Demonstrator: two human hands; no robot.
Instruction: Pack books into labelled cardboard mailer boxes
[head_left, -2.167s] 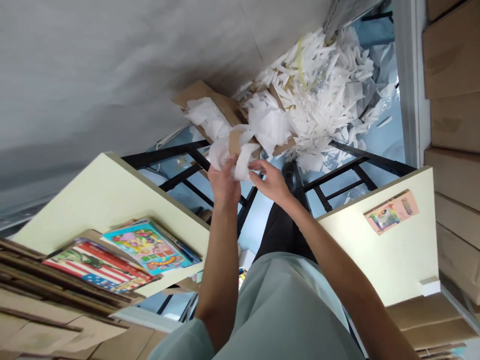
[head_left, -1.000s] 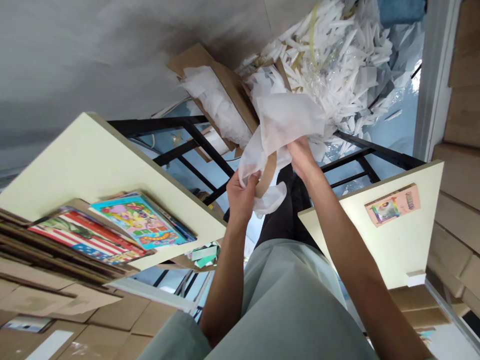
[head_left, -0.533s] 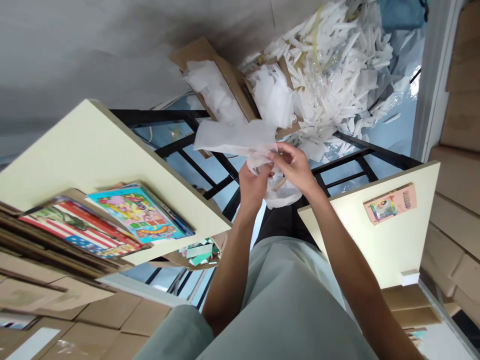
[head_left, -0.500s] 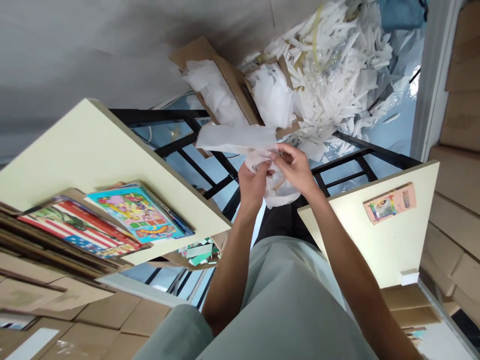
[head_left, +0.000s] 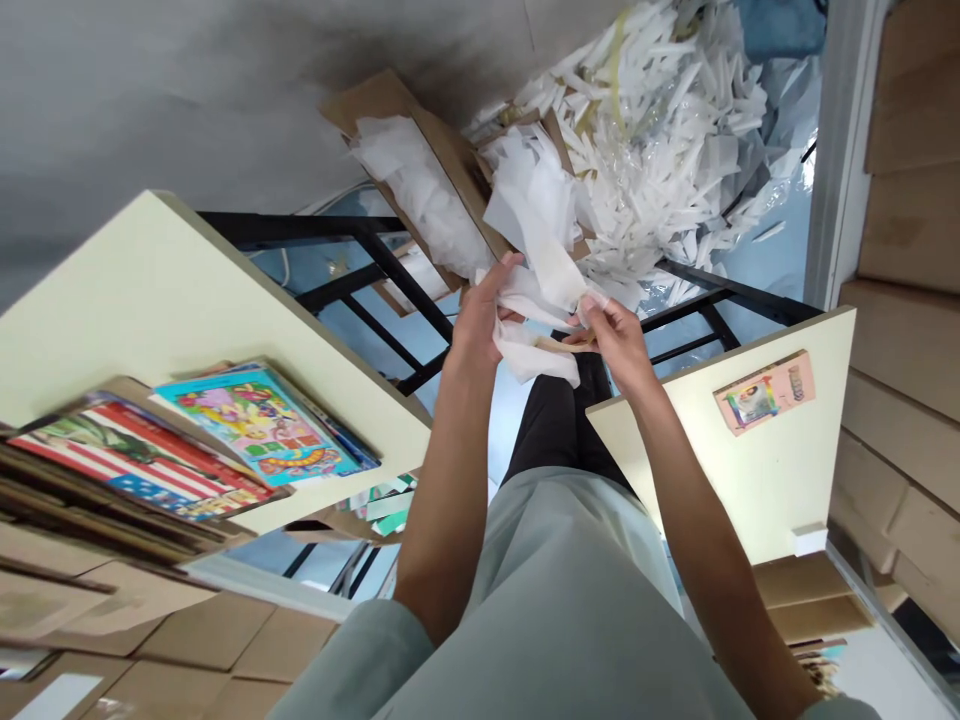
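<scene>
Slightly apart, a person's left hand (head_left: 478,318) and right hand (head_left: 621,338) grip white sheets (head_left: 556,275) between them, probably steadying the blurred, loose ends.

I count two grips, my left grip (head_left: 477,318) and my right grip (head_left: 621,338), and one tan strip (head_left: 556,345). Two desks: left desk (head_left: 187,290), right desk (head_left: 750,490). Two book covers: one red book (head_left: 150,462), one blue book (head_left: 255,420). One pink pack (head_left: 765,393). One yellow strap (head_left: 617,75). White scraps (head_left: 675,160): too jumbled to count.
</scene>
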